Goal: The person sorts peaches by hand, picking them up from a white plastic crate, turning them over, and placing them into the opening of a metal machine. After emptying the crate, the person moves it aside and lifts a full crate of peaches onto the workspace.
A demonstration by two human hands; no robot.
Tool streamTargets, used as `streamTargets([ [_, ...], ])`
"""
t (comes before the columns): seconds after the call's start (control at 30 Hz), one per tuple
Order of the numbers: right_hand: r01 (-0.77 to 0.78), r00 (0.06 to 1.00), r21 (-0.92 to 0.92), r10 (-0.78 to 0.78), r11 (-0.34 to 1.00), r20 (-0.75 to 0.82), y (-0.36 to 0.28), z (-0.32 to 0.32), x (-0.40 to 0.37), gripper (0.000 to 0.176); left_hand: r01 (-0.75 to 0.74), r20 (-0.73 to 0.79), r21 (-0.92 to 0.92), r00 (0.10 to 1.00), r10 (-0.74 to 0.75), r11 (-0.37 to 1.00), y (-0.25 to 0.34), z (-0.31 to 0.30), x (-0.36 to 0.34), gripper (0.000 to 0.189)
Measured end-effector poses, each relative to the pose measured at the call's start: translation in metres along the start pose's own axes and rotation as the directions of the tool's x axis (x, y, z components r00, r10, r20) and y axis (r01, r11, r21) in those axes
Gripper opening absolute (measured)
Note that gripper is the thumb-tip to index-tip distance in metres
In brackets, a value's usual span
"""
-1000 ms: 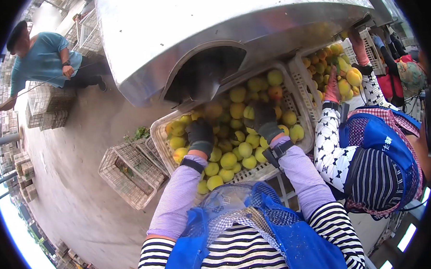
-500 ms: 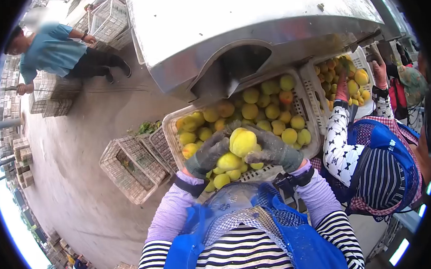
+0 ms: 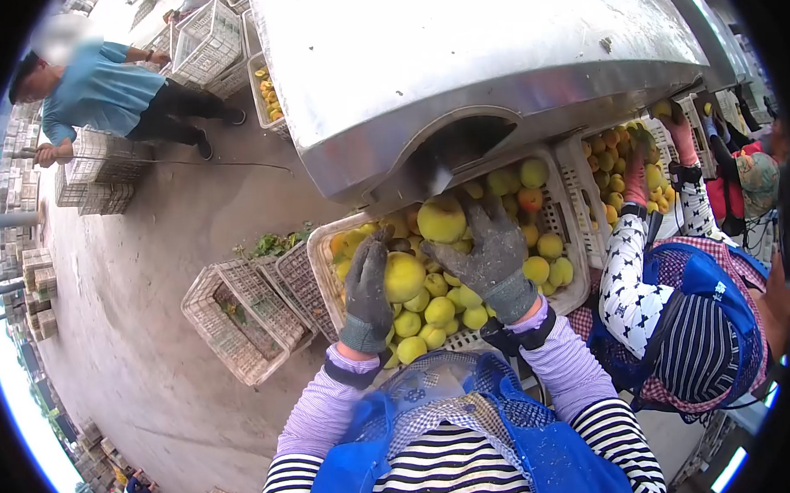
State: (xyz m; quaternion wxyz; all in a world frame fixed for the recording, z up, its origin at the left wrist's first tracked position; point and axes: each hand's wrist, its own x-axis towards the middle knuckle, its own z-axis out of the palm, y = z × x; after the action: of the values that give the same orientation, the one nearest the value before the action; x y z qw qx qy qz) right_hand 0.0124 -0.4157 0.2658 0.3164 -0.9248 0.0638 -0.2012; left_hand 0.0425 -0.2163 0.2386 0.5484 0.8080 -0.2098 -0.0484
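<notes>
Over the middle of the crate [image 3: 554,204], a big peach [image 3: 403,277] sits cupped in the left hand [image 3: 366,287], fingers half curled round it. The right hand [image 3: 492,251] is spread wide and grips nothing, fingertips at another peach [image 3: 440,218]. Both fruits look light, soft-skinned and easily bruised, so they are best cradled round the belly, not pinched.

A moment ago both gloved hands were pressed together around fruit. Now they are apart: the left hand [image 3: 368,287] cups a yellow peach [image 3: 403,277], and the right hand [image 3: 488,256] has carried a second peach [image 3: 440,218] farther, toward the chute [image 3: 457,147].
</notes>
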Motion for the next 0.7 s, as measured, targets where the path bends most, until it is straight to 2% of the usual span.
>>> streamTargets([
  [0.1, 0.027, 0.997, -0.075, -0.033, 0.997, -0.069, 0.029, 0.047, 0.036, 0.065, 0.085, 0.007, -0.162, 0.996, -0.085, 0.983, 0.005, 0.001, -0.003, 0.039],
  [0.13, 0.071, 0.997, -0.103, -0.071, 0.992, 0.006, 0.039, 0.062, 0.054, 0.065, 0.215, 0.054, -0.374, 0.976, -0.21, 0.902, 0.005, 0.003, -0.002, 0.04],
  [0.17, 0.115, 0.991, -0.127, -0.105, 0.985, 0.081, 0.049, 0.075, 0.072, 0.065, 0.328, 0.099, -0.561, 0.938, -0.332, 0.76, 0.005, 0.006, -0.002, 0.042],
  [0.2, 0.083, 0.988, -0.097, -0.069, 0.992, 0.14, 0.046, 0.072, 0.077, 0.066, 0.346, 0.121, -0.586, 0.931, -0.344, 0.732, 0.008, 0.005, -0.001, 0.044],
  [0.23, 0.047, 0.98, -0.071, -0.032, 0.996, 0.198, 0.044, 0.07, 0.082, 0.067, 0.405, 0.215, -0.817, 0.875, -0.434, 0.411, 0.005, 0.005, 0.002, 0.048],
  [0.27, -0.066, 0.966, -0.003, 0.065, 0.998, 0.249, 0.028, 0.044, 0.089, 0.069, 0.371, 0.304, -0.928, 0.801, -0.516, 0.029, 0.001, 0.006, 0.005, 0.052],
  [0.33, -0.059, 0.97, 0.102, 0.032, 0.993, 0.241, 0.017, 0.02, 0.078, 0.075, 0.395, 0.381, -0.915, 0.769, -0.513, -0.088, -0.005, 0.008, 0.005, 0.05],
  [0.37, 0.064, 0.981, 0.143, -0.089, 0.988, 0.174, 0.016, 0.014, 0.056, 0.08, 0.402, 0.417, -0.904, 0.753, -0.509, -0.146, -0.005, 0.007, 0.004, 0.05],
  [0.4, 0.188, 0.972, 0.176, -0.208, 0.966, 0.105, 0.012, 0.008, 0.035, 0.084, 0.411, 0.426, -0.901, 0.773, -0.471, -0.139, 0.0, 0.006, 0.004, 0.051],
  [0.47, 0.068, 0.956, 0.234, -0.13, 0.97, 0.261, -0.01, 0.004, -0.003, 0.092, 0.445, 0.456, -0.887, 0.799, -0.393, -0.124, 0.012, 0.004, 0.002, 0.053],
  [0.5, 0.004, 0.938, 0.252, -0.091, 0.968, 0.334, -0.018, 0.003, -0.014, 0.096, 0.462, 0.442, -0.885, 0.803, -0.399, -0.049, 0.01, 0.005, 0.0, 0.053],
  [0.57, -0.067, 0.939, 0.239, -0.02, 0.969, 0.343, -0.024, 0.001, -0.02, 0.1, 0.481, 0.403, -0.87, 0.82, -0.406, 0.107, 0.005, 0.011, -0.001, 0.054],
  [0.6, -0.103, 0.937, 0.236, 0.015, 0.966, 0.35, -0.026, 0.002, -0.022, 0.102, 0.447, 0.382, -0.882, 0.863, -0.331, 0.147, 0.006, 0.012, -0.001, 0.053],
  [0.63, -0.035, 0.962, 0.19, -0.019, 0.981, 0.273, -0.027, 0.002, -0.024, 0.101, 0.411, 0.36, -0.893, 0.897, -0.255, 0.185, 0.009, 0.014, 0.002, 0.053],
  [0.7, 0.092, 0.988, 0.075, -0.1, 0.993, 0.115, -0.03, 0.002, -0.026, 0.099, 0.328, 0.287, -0.799, 0.944, -0.16, 0.504, 0.019, 0.015, 0.006, 0.052],
])
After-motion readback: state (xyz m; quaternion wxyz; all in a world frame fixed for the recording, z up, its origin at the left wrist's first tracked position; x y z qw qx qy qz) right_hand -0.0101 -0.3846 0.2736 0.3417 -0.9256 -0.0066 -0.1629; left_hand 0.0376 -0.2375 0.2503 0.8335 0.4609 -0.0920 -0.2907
